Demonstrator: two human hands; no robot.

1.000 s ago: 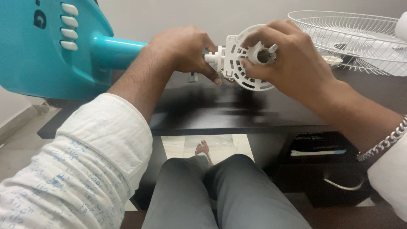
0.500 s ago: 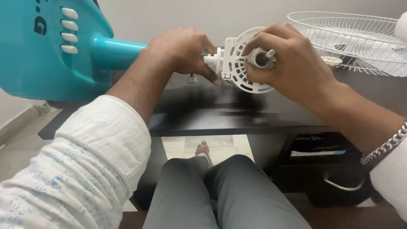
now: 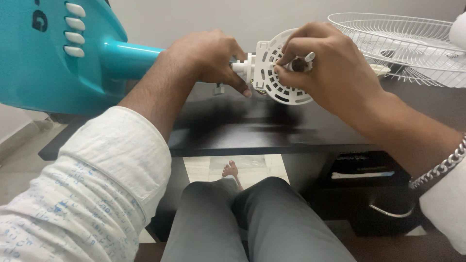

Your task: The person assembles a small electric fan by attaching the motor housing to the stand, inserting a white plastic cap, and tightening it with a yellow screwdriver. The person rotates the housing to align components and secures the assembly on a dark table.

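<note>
A teal fan stand (image 3: 53, 53) with white buttons lies sideways across the dark table (image 3: 272, 131), its neck pointing right. My left hand (image 3: 206, 53) is wrapped around the neck where it meets the white motor housing (image 3: 272, 73), a slotted round plate with a metal shaft at its centre. My right hand (image 3: 325, 63) grips the hub at the front of that plate, fingers curled around the shaft.
A white wire fan guard (image 3: 403, 43) rests on the table at the back right. Below the table edge are my grey-trousered knees (image 3: 247, 218), a bare foot on pale tiles, and a dark shelf (image 3: 364, 170) holding flat items.
My right hand's fingers have closed further over the hub, now covering most of it and the shaft. The left hand and stand stay almost still.
</note>
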